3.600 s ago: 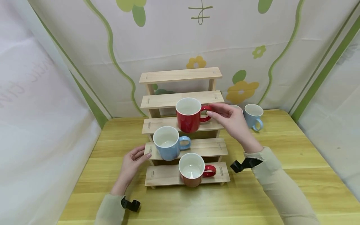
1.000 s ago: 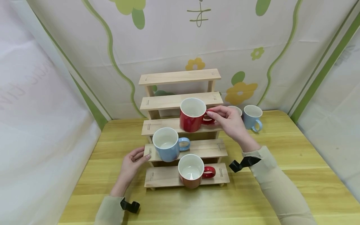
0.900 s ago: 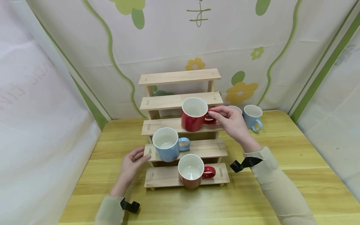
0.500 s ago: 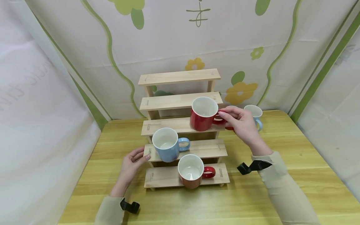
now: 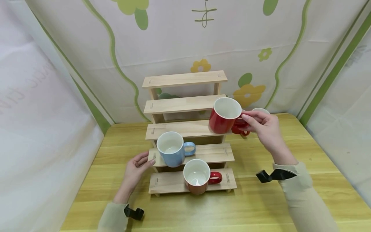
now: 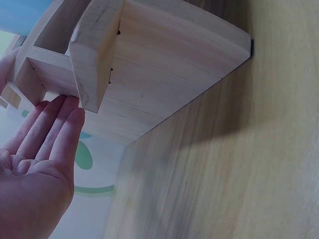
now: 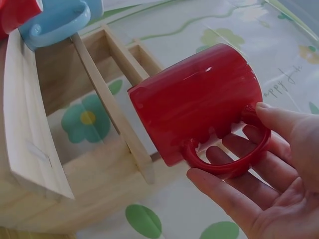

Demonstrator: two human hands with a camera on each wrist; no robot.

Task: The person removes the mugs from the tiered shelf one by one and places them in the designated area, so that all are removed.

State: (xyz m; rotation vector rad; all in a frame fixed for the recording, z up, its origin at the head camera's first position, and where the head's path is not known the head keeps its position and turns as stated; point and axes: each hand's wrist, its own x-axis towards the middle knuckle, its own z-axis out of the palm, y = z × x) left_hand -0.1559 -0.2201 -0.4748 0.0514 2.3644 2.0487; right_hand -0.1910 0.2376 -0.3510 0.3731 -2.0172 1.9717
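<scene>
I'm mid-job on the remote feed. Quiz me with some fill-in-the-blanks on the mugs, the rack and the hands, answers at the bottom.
1. The right hand holds a red mug by its ____.
2. The wooden rack has ____ shelves in all.
3. On the rack, the blue mug stands on the ____ shelf counting up from the bottom.
4. In the head view, the left hand touches the rack's ____ end.

Missing words: handle; five; second; left.
</scene>
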